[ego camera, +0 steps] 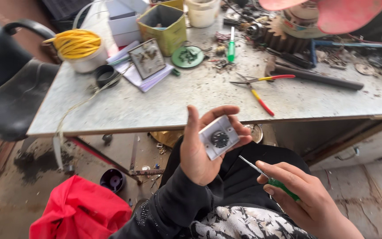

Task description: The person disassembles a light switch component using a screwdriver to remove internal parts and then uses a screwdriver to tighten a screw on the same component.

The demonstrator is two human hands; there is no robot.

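Observation:
My left hand [200, 150] holds a small white square switch unit with a dark round knob [219, 136] in front of me, below the table's edge. My right hand [303, 197] grips a green-handled screwdriver [270, 179]; its metal tip points up-left toward the white unit, a short gap away. Both hands are over my lap, which is covered in dark cloth.
The worn grey worktable [164, 106] carries red-and-yellow pliers [258, 88], a green screwdriver [231, 46], a green lid [187, 56], a yellow-green tin box [164, 26], a coil of yellow cord [76, 43] and metal parts. A black chair [9, 88] stands left; red cloth [80, 212] lies on the floor.

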